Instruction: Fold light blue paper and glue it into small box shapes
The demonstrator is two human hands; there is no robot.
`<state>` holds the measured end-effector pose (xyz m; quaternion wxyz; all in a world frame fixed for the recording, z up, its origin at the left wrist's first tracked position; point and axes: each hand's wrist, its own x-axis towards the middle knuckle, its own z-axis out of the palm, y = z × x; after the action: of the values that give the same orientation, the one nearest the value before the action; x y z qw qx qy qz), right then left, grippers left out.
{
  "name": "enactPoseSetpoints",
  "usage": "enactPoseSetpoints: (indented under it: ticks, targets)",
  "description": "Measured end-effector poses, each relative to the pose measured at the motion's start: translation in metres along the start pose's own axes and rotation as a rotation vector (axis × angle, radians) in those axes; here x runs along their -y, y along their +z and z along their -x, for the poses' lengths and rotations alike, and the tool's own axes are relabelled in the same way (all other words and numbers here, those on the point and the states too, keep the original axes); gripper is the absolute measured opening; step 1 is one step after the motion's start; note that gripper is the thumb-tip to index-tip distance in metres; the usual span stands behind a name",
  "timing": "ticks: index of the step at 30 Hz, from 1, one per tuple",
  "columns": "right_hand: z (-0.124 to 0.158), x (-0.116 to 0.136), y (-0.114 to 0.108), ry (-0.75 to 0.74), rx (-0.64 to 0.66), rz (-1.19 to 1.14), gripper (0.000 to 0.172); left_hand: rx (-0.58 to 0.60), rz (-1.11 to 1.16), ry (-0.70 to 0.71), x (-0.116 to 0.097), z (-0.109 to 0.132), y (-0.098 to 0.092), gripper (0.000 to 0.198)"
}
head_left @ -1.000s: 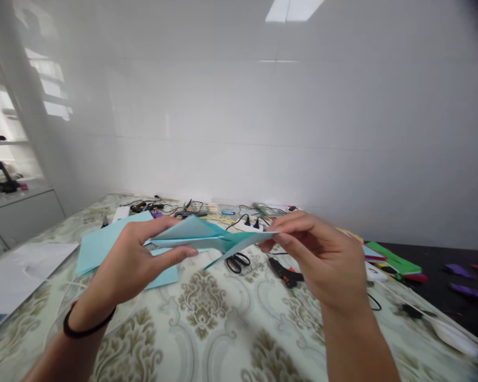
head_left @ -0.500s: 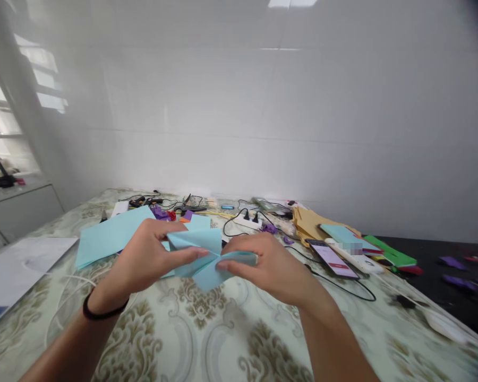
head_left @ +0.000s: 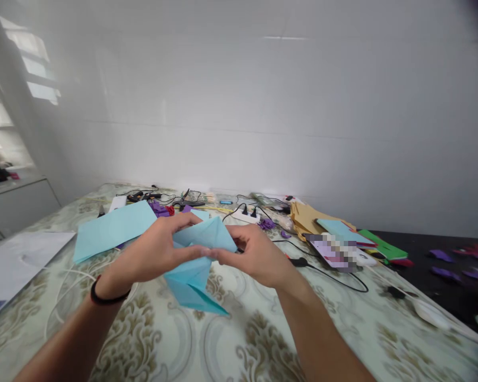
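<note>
Left hand: pinching the folded light-blue paper.
Right hand: pinching it too, thumb tips together.
Paper's spot: middle of the frame, above the patterned surface.
Power strip: beyond the right hand.

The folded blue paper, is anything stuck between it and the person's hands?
Nothing visible is: the left hand and the right hand both grip the folded blue paper directly. The white power strip lies beyond them, not between.
</note>
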<state>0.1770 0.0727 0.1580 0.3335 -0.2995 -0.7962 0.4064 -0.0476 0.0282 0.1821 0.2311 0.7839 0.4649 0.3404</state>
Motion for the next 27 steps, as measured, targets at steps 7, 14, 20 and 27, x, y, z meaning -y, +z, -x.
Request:
enactPoseSetpoints:
  ticks: [7, 14, 20, 27]
  targets:
    - [0.0, 0.002, -0.003, 0.053, 0.106, 0.004, 0.027, 0.088, -0.042, -0.027, 0.003, -0.003, -0.006, 0.023]
    - [-0.005, -0.002, 0.006, 0.068, 0.064, -0.147, 0.028, 0.103, -0.08, -0.028, 0.009, -0.004, -0.009, 0.023]
    - [-0.008, -0.005, 0.01, 0.0, -0.137, -0.256, 0.04, 0.012, -0.073, 0.027, 0.007, -0.006, -0.005, 0.025]
    - [-0.008, -0.002, 0.01, -0.029, -0.179, -0.205, 0.043, 0.099, -0.063, 0.0, 0.01, -0.009, -0.007, 0.028]
